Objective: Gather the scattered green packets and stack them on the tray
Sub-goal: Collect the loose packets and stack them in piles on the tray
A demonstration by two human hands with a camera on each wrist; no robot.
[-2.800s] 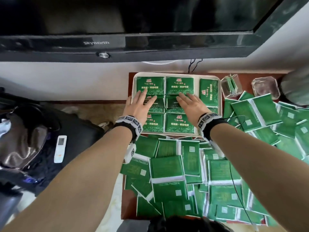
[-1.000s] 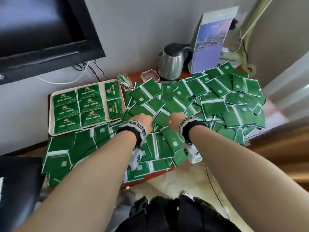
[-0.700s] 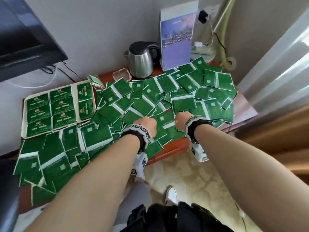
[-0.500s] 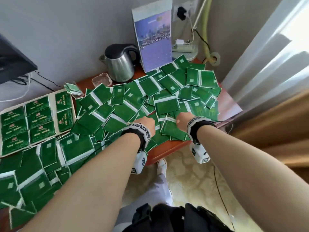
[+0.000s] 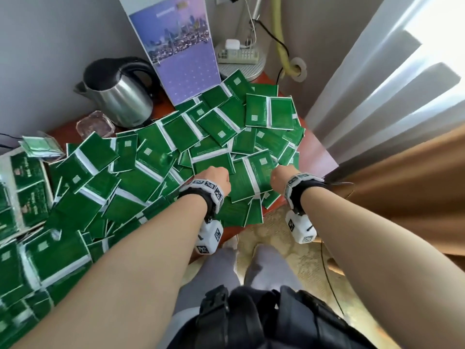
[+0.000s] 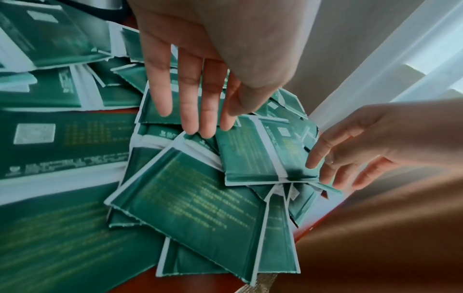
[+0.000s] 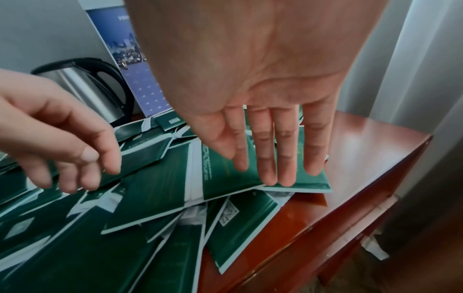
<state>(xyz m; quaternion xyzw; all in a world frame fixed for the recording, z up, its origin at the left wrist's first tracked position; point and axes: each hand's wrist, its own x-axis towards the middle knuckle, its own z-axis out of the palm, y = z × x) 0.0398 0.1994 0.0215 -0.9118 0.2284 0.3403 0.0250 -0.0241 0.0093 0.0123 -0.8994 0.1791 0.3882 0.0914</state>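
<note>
Steel kettle (image 5: 118,96), calendar (image 5: 181,46) behind packets (image 5: 156,157).

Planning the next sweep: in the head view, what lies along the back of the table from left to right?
Tray → clear packet holder → glass ashtray → kettle → calendar → power strip.

Bare forearms; black wristbands (image 5: 305,188) with white marker-printed blocks, grey trousers (image 5: 208,280).
</note>
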